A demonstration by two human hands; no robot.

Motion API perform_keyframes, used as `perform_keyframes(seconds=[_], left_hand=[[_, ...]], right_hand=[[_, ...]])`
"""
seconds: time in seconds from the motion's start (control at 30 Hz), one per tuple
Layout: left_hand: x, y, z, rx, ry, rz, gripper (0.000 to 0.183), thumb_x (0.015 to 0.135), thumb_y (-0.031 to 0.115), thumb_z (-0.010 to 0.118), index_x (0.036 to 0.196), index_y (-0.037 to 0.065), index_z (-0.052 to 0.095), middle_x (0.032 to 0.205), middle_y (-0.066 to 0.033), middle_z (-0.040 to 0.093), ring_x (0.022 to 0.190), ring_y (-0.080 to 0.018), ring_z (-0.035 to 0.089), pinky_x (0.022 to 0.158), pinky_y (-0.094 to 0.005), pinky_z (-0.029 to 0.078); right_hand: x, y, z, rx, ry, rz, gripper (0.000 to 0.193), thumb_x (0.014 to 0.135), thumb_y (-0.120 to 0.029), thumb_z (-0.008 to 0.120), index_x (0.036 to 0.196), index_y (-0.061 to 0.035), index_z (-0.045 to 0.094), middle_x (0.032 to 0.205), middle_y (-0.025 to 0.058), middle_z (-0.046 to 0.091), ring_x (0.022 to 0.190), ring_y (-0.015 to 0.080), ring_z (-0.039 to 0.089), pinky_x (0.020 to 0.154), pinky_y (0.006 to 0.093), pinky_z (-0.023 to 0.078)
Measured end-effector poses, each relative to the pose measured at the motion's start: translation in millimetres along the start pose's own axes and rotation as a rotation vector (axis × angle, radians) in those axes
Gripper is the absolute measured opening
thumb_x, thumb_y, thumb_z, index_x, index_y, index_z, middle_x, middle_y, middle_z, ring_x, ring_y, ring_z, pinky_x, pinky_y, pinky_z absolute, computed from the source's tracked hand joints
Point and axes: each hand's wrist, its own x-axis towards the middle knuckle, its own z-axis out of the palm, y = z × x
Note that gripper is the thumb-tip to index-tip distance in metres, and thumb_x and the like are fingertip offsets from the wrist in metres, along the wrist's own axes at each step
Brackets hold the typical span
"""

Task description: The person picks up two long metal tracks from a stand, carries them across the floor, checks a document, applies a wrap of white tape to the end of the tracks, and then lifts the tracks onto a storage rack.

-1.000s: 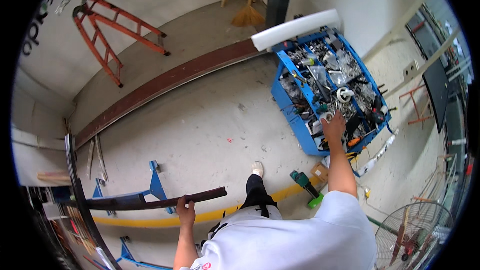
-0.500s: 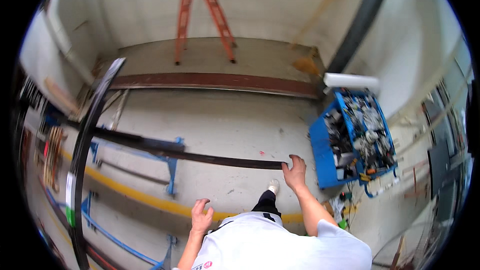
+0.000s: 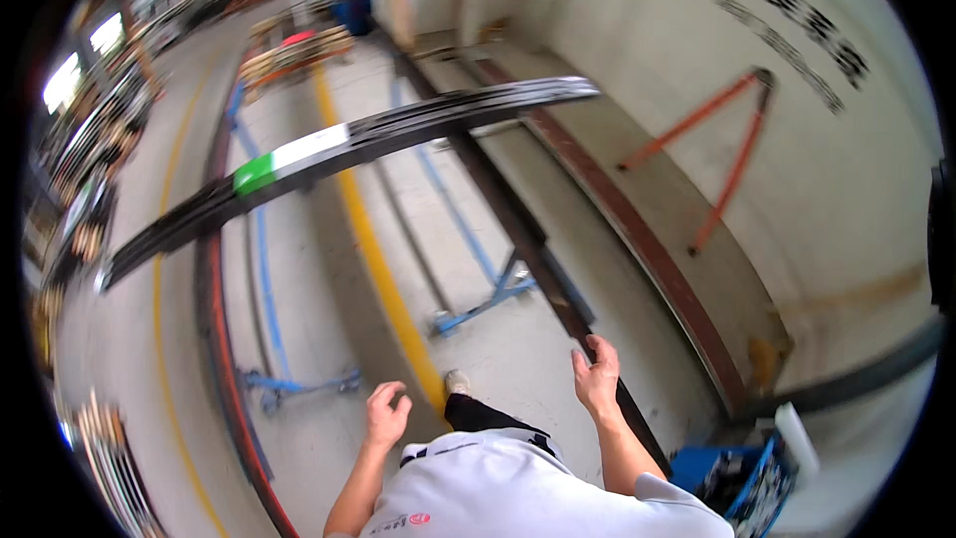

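My right hand [image 3: 597,379] is raised with its thumb and fingers apart. It overlaps a long dark beam [image 3: 508,204] in the head view, and I cannot tell whether it touches it. My left hand [image 3: 386,416] hangs in front of my body, fingers loosely bent and holding nothing. Ahead, a long black bundle of profiles [image 3: 398,134] lies crosswise over the beams, with a white and green label [image 3: 256,174] wrapped round it. Blue wheeled stands [image 3: 488,304] are beneath the dark beam.
A red-edged dark beam [image 3: 214,339] runs along my left. A brown beam [image 3: 637,229] lies by the wall, near an orange stepladder [image 3: 762,110]. A blue bin of scrap [image 3: 737,473] stands at lower right. Stacked profiles [image 3: 105,448] are at far left.
My view has swung left, bringing the labelled bundle ahead of me and the blue bin to the lower right. My right hand has left the dark beam's near end.
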Motion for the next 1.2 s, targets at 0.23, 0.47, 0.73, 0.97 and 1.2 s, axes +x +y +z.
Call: perform_keyframes(seconds=[0.23, 0.47, 0.73, 0.97, 1.2], left_hand=[[23.0, 18.8, -43.1, 0.125, 0.177, -0.198, 0.023, 0.081, 0.006, 0.066, 0.101, -0.004, 0.069, 0.103, -0.0189, 0.072, 0.099, -0.0319, 0.069, 0.090, -0.0369, 0.054], [83.8, 7.6, -59.4, 0.164, 0.213, -0.305, 0.026, 0.082, 0.007, 0.066, 0.106, -0.004, 0.069, 0.106, -0.0182, 0.071, 0.102, -0.0309, 0.070, 0.093, -0.0364, 0.053], [232.0, -30.5, -120.3, 0.151, 0.192, -0.230, 0.023, 0.084, 0.006, 0.065, 0.104, -0.004, 0.067, 0.105, -0.0174, 0.070, 0.102, -0.0308, 0.068, 0.091, -0.0362, 0.053], [475.1, -106.5, -252.9, 0.165, 0.201, 0.054, 0.024, 0.087, 0.007, 0.065, 0.108, -0.005, 0.067, 0.107, -0.0186, 0.069, 0.103, -0.0325, 0.067, 0.092, -0.0371, 0.052], [718.9, -180.7, -329.8, 0.164, -0.184, -0.179, 0.037, 0.099, 0.026, 0.050, 0.112, -0.006, 0.066, 0.113, -0.0207, 0.069, 0.107, -0.0333, 0.065, 0.095, -0.0390, 0.048]], right_hand=[[61.8, -81.6, 135.6, 0.387, -0.378, -0.111, 0.031, 0.086, -0.010, 0.072, 0.115, 0.0002, 0.067, 0.109, 0.0151, 0.070, 0.103, 0.0260, 0.066, 0.092, 0.0361, 0.052], [114.1, -179.7, 213.2, 0.607, -0.675, -0.213, 0.028, 0.086, -0.010, 0.073, 0.111, 0.0014, 0.066, 0.105, 0.0176, 0.071, 0.098, 0.0288, 0.068, 0.090, 0.0384, 0.053], [164.2, -205.2, 308.0, 0.903, -0.908, 0.317, 0.021, 0.096, -0.010, 0.067, 0.110, 0.0047, 0.066, 0.100, 0.0057, 0.070, 0.091, 0.0124, 0.063, 0.086, 0.0271, 0.051], [255.5, -246.4, 429.2, 0.953, -0.811, 0.531, 0.031, 0.100, -0.028, 0.065, 0.109, 0.0020, 0.066, 0.097, 0.0107, 0.072, 0.084, 0.0163, 0.068, 0.078, 0.0300, 0.055], [356.8, -288.9, 545.4, 1.109, -0.380, 1.055, 0.093, 0.088, -0.069, 0.062, 0.142, 0.0034, 0.039, 0.129, 0.0233, 0.055, 0.102, 0.0310, 0.064, 0.085, 0.0403, 0.055]])
